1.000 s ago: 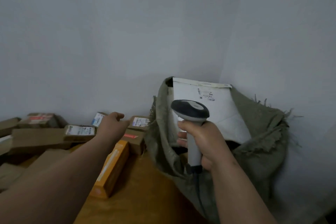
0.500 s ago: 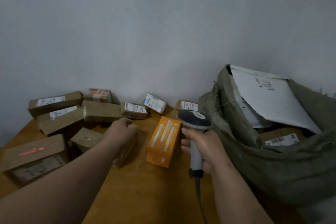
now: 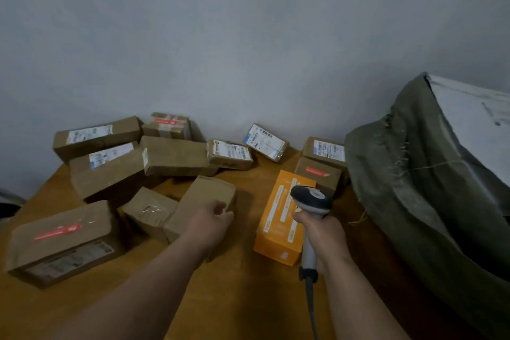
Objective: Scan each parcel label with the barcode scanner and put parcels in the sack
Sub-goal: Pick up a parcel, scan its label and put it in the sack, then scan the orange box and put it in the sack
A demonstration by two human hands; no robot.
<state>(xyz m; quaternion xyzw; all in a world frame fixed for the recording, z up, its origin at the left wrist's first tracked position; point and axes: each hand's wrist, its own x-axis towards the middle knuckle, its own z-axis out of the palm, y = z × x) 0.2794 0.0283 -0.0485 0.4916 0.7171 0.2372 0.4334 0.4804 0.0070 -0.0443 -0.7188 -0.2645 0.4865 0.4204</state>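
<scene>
Several cardboard parcels lie on a wooden table (image 3: 234,298). My left hand (image 3: 212,218) lies on the near end of a plain brown parcel (image 3: 205,193) in the middle, fingers curled over its corner. My right hand (image 3: 324,233) grips the handle of a grey barcode scanner (image 3: 311,197), which stands upright with its head pointing away from me. An orange parcel (image 3: 276,229) lies just left of the scanner. The olive sack (image 3: 408,174) stands at the right, with a large white parcel (image 3: 474,119) sticking out of its mouth.
A big box with red tape (image 3: 60,240) sits at the near left. Labelled boxes (image 3: 229,153) line the grey wall behind. A small brown box (image 3: 149,208) touches the held parcel's left side. The scanner cable (image 3: 311,309) hangs toward me.
The view has swung left from the sack to the parcels. My left hand came back from the far boxes onto the plain brown parcel. The scanner stays in my right hand.
</scene>
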